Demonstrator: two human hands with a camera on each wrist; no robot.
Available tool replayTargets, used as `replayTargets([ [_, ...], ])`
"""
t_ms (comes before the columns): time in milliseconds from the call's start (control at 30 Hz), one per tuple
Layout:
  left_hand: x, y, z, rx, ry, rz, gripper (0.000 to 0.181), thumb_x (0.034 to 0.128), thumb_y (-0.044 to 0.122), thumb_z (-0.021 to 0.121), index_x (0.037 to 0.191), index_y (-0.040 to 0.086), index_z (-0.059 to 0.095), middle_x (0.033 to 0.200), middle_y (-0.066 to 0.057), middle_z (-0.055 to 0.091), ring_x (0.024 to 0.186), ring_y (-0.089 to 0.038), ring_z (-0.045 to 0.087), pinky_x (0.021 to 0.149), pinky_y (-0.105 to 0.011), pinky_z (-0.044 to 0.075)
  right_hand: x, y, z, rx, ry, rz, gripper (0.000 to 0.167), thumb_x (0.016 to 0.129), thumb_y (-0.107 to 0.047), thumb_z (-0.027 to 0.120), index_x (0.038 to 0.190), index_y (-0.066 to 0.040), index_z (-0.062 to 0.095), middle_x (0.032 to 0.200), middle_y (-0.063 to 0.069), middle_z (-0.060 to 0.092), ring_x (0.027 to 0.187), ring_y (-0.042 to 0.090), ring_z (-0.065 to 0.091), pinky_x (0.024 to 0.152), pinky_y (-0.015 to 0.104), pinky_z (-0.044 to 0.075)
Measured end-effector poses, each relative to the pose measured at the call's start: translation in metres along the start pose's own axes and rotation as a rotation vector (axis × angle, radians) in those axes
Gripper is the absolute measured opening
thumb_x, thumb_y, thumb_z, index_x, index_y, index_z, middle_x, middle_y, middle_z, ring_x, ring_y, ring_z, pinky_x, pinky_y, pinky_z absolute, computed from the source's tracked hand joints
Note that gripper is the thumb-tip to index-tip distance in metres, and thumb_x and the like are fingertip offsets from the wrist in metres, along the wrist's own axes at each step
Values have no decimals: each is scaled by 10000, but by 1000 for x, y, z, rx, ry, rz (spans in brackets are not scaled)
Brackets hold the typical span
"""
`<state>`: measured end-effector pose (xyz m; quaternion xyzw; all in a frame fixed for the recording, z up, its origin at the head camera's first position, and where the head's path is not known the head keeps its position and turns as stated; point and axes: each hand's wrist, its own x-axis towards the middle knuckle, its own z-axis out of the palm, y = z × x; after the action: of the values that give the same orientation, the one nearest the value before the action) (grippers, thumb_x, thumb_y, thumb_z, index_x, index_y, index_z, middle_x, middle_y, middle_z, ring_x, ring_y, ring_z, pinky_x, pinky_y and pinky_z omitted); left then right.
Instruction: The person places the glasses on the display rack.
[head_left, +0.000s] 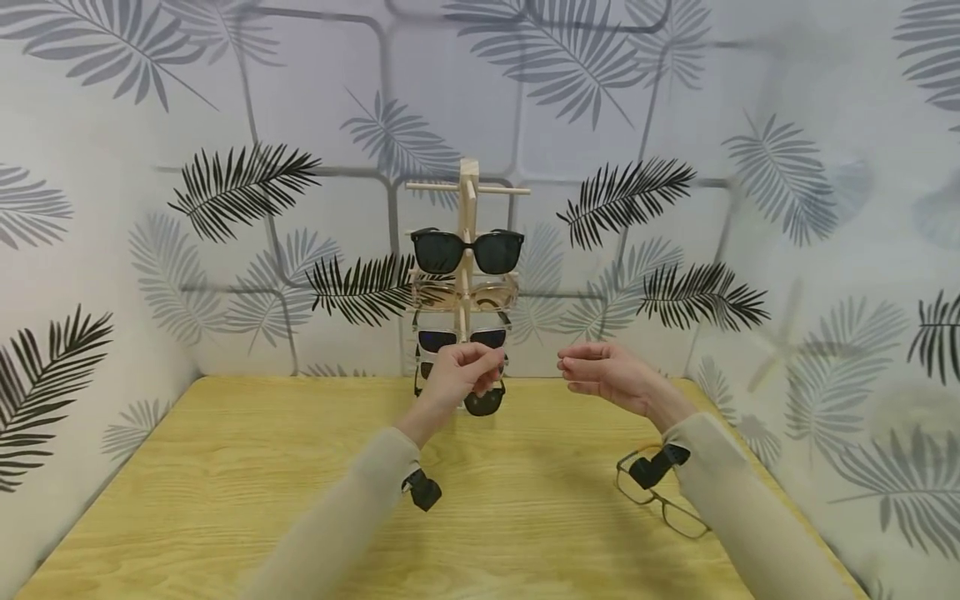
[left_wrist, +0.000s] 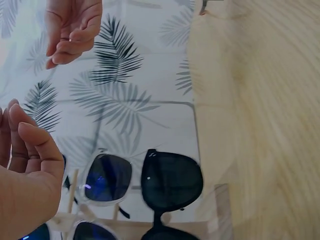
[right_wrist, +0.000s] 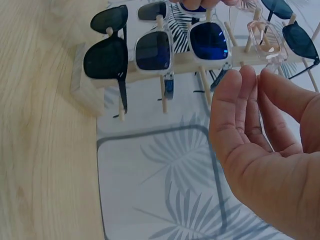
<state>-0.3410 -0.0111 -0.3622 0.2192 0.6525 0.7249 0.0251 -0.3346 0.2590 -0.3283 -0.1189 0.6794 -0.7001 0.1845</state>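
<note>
A wooden eyewear stand (head_left: 468, 177) holds several pairs of sunglasses, one above another. My left hand (head_left: 457, 373) is in front of its lower rows, partly covering the blue-lensed sunglasses (head_left: 436, 340). Its fingers look loosely bent, and I see nothing held in them. To the right of the stand, my right hand (head_left: 611, 379) hovers with bent fingers and nothing between thumb and fingertips. From the right wrist, that hand (right_wrist: 265, 130) appears below clear-framed sunglasses (right_wrist: 209, 42). Black sunglasses (head_left: 497, 252) hang high on the stand, above a pale, tan-tinted pair (head_left: 435, 296).
Thin-framed eyeglasses (head_left: 684, 521) lie on the wood-grain table (head_left: 247, 475), partly behind my right wrist. Behind the stand rises a leaf-patterned wall (head_left: 600, 100). An upper peg (head_left: 504, 191) of the stand bears no glasses.
</note>
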Motion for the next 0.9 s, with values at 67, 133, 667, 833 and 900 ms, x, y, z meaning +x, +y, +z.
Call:
replayTargets([
  [67, 0, -7, 5, 17, -17, -22, 202, 962, 230, 650, 859, 62, 692, 713, -41, 634, 595, -152, 529, 539, -223, 436, -4, 6, -6, -3, -24, 0, 190, 997, -28, 541, 1037, -137, 691, 1007, -4, 698, 897, 101, 678, 830, 267, 575],
  [133, 0, -13, 9, 31, -37, -42, 184, 959, 222, 654, 879, 62, 699, 726, -39, 641, 605, -151, 530, 549, -227, 438, -10, 10, -10, -9, -35, 7, 177, 994, -33, 549, 1052, -130, 685, 1009, -8, 700, 907, 103, 680, 843, 275, 575],
  [667, 0, -54, 39, 141, -155, -133, 243, 946, 242, 671, 1020, 16, 722, 765, 12, 659, 666, -113, 582, 577, -221, 464, -47, 48, -51, -46, -21, 64, 185, 998, -83, 564, 1160, -118, 648, 1082, -12, 670, 972, 105, 662, 869, 273, 565],
  [833, 0, -66, 54, 133, -163, -174, 231, 933, 217, 689, 1003, 0, 725, 739, 7, 660, 639, -114, 592, 560, -215, 481, -67, 63, -72, -85, -26, 94, 223, 1010, -95, 545, 1222, -95, 615, 1101, -24, 671, 961, 88, 657, 804, 240, 564],
  [900, 0, -70, 61, 115, -171, -193, 224, 929, 205, 693, 996, -7, 722, 734, 6, 656, 632, -114, 593, 559, -213, 493, -75, 68, -81, -96, -26, 92, 234, 1011, -101, 543, 1236, -84, 608, 1092, -31, 675, 935, 74, 659, 763, 221, 559],
])
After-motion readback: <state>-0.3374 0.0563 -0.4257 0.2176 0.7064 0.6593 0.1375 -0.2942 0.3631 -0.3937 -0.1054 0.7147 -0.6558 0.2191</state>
